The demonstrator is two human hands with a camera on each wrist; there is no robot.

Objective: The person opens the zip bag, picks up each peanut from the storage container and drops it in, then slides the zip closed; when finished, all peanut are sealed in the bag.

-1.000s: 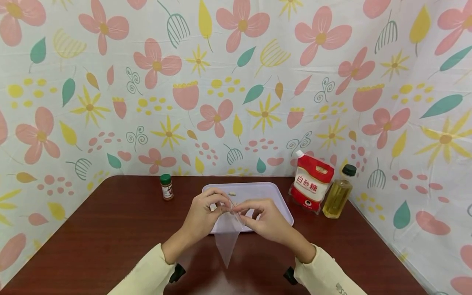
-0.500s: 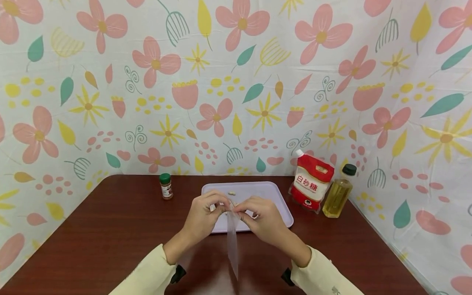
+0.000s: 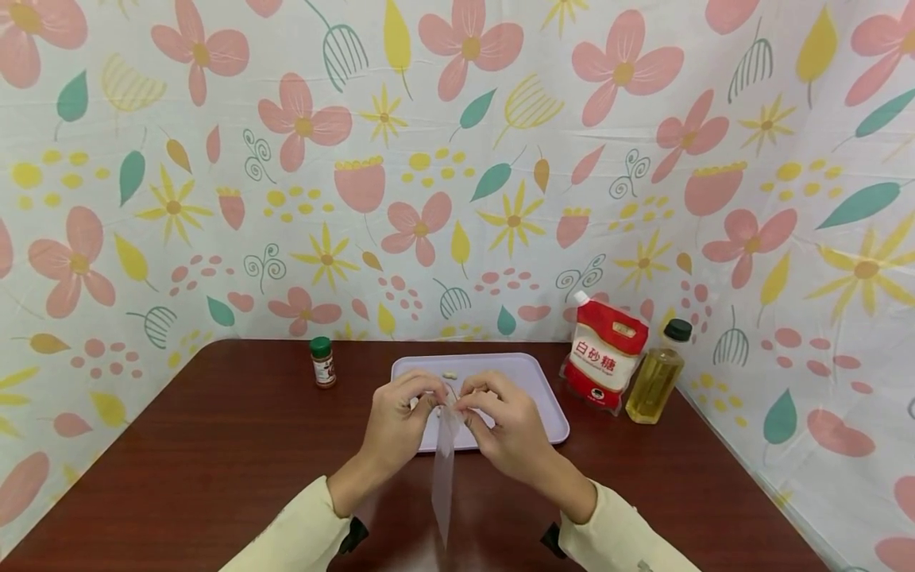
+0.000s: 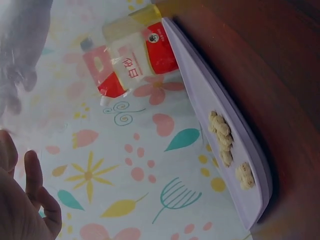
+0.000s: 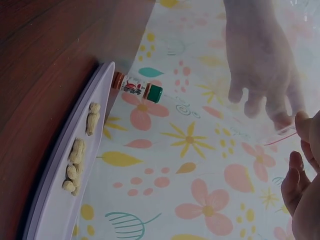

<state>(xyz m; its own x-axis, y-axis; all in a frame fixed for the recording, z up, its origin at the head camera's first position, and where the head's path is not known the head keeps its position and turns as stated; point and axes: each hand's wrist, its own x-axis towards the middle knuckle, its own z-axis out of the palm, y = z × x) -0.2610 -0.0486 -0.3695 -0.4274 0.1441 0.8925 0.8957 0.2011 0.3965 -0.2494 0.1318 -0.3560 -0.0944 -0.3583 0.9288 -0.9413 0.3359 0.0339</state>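
- Over the last second, the clear plastic bag (image 3: 443, 477) has turned from a broad hanging triangle to a narrow strip, seen nearly edge-on, and the knuckles of the right hand (image 3: 511, 425) have risen a little; the tray and the containers sit where they were.
- The left hand (image 3: 396, 417) pinches the upper edge of the bag between thumb and fingers.
- The right hand pinches the same edge just beside it, the fingertips of both hands close together.
- The bag hangs from the hands, in front of the tray's near edge; in the right wrist view a thin red line (image 5: 280, 138) runs at its edge, by the fingertips.
- Behind the hands, a pale lilac tray (image 3: 552, 417) lies on the dark red-brown desk (image 3: 214, 445).
- Peanuts (image 4: 222, 137) in their shells lie in the tray, some bunched together, others slightly apart.
- To the left, well apart from the tray, stands a small spice jar (image 3: 324, 369) with a green cap.
- To the right, just beside the tray, stands a red-and-white sugar pouch (image 3: 604, 353), with a dark-capped bottle of yellow oil (image 3: 655, 381) next to it.
- A flower-patterned cloth (image 3: 457, 262) hangs behind the desk.
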